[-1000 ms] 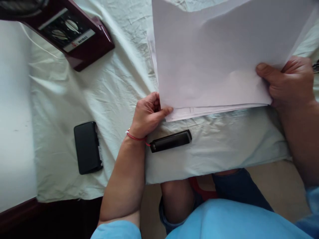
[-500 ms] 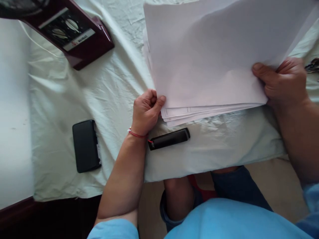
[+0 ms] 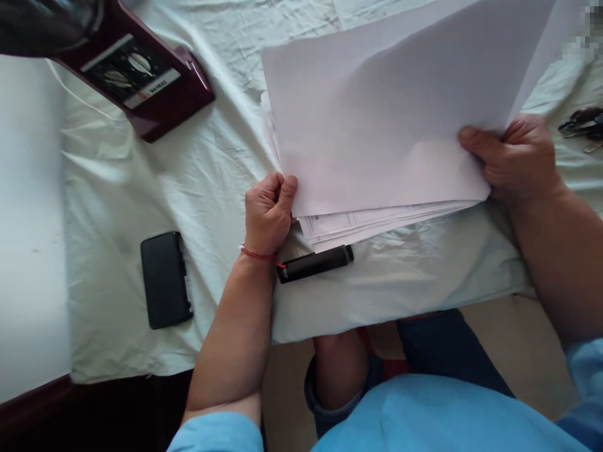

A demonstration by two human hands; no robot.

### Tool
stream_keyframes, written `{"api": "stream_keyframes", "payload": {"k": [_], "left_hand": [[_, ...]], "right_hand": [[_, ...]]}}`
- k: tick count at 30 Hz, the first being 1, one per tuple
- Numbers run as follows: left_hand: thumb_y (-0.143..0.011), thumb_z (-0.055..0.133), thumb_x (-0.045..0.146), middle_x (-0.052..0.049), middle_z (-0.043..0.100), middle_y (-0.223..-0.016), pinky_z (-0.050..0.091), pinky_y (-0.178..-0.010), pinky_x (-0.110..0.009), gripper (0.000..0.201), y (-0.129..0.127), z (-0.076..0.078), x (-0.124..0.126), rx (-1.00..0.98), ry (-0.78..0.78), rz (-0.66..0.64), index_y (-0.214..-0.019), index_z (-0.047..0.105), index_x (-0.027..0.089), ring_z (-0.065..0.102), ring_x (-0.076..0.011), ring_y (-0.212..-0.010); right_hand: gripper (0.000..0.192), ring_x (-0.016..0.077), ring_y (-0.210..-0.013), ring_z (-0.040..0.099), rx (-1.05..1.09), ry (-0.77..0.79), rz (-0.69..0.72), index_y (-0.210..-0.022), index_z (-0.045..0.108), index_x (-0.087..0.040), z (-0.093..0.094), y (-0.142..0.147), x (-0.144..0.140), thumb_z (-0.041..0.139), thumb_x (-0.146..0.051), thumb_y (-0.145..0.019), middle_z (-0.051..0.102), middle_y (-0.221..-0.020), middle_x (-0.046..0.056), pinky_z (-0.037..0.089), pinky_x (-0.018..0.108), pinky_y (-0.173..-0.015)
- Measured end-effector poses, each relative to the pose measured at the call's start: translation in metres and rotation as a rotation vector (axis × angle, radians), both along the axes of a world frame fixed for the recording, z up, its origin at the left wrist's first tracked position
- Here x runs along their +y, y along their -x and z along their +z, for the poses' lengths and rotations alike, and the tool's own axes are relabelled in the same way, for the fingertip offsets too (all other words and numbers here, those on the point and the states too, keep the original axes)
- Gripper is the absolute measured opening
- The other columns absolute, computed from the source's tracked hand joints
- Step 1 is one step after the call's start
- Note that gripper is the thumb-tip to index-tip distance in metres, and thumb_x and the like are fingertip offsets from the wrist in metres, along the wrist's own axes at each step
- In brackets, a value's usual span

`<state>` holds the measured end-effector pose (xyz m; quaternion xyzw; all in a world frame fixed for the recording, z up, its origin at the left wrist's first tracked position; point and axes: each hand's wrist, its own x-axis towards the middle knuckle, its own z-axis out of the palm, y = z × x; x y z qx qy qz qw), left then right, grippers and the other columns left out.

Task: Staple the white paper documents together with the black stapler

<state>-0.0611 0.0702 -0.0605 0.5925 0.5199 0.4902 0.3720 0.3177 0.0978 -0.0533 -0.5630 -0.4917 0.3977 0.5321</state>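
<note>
A stack of white paper sheets (image 3: 386,125) is held between my two hands above the cloth-covered table. My left hand (image 3: 269,210) is closed on the stack's lower left corner, thumb on top. On the right edge, my right hand (image 3: 522,157) grips the sheets with its thumb over the blank top page; its other fingers are hidden underneath. Printed lines show on lower sheets along the near edge. Just below the stack, by my left wrist, lies a black stapler-like bar (image 3: 315,263) with a red mark at its left end.
A dark rectangular case or device (image 3: 164,280) lies left of my left forearm. A dark red appliance with two knobs (image 3: 155,94) stands at the upper left. Small dark metallic items (image 3: 581,122) lie at the right edge. The pale tablecloth (image 3: 113,251) is wrinkled.
The stack and both hands have shifted slightly left in view. The top sheet's far left corner sits lower, and more of the printed sheets shows at the near edge.
</note>
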Motion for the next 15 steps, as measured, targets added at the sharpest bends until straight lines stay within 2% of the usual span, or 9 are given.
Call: {"api": "stream_keyframes", "payload": {"k": [4, 7, 9, 15], "left_hand": [[-0.095, 0.077, 0.072, 0.006, 0.033, -0.056, 0.025, -0.036, -0.023, 0.067, -0.0002, -0.0010, 0.0001, -0.026, -0.021, 0.019, -0.064, 0.045, 0.021, 0.030, -0.0061, -0.045], [-0.090, 0.084, 0.069, 0.007, 0.043, -0.057, 0.027, -0.033, -0.022, 0.057, -0.0014, -0.0026, 0.0006, -0.104, 0.018, -0.039, -0.073, 0.056, 0.023, 0.035, -0.0055, -0.041], [-0.085, 0.091, 0.066, 0.007, 0.049, -0.058, 0.025, -0.033, -0.022, 0.053, -0.0017, -0.0031, 0.0008, -0.143, 0.033, -0.097, -0.080, 0.061, 0.023, 0.035, -0.0050, -0.040], [-0.088, 0.089, 0.064, 0.009, 0.040, -0.051, 0.023, -0.034, -0.021, 0.055, -0.0002, -0.0005, -0.0009, -0.142, 0.055, -0.115, -0.072, 0.057, 0.022, 0.029, -0.0042, -0.038]], "right_hand": [[0.058, 0.0175, -0.094, 0.076, -0.013, 0.003, -0.006, -0.096, 0.083, -0.016, 0.0003, -0.0012, -0.0001, 0.103, -0.060, -0.063, 0.080, -0.107, 0.005, 0.066, 0.040, -0.096], [0.053, 0.0181, -0.098, 0.077, -0.006, -0.023, -0.024, -0.093, 0.084, -0.018, -0.0010, -0.0016, 0.0012, 0.104, -0.057, -0.064, 0.080, -0.107, 0.005, 0.064, 0.040, -0.099], [0.052, 0.0163, -0.094, 0.076, 0.007, -0.045, -0.029, -0.092, 0.084, -0.018, -0.0019, -0.0013, 0.0014, 0.105, -0.056, -0.063, 0.080, -0.106, 0.005, 0.064, 0.040, -0.100], [0.057, 0.0185, -0.096, 0.076, 0.003, -0.054, -0.012, -0.095, 0.084, -0.014, -0.0016, 0.0003, -0.0003, 0.104, -0.058, -0.065, 0.080, -0.108, 0.007, 0.064, 0.047, -0.105]]}}
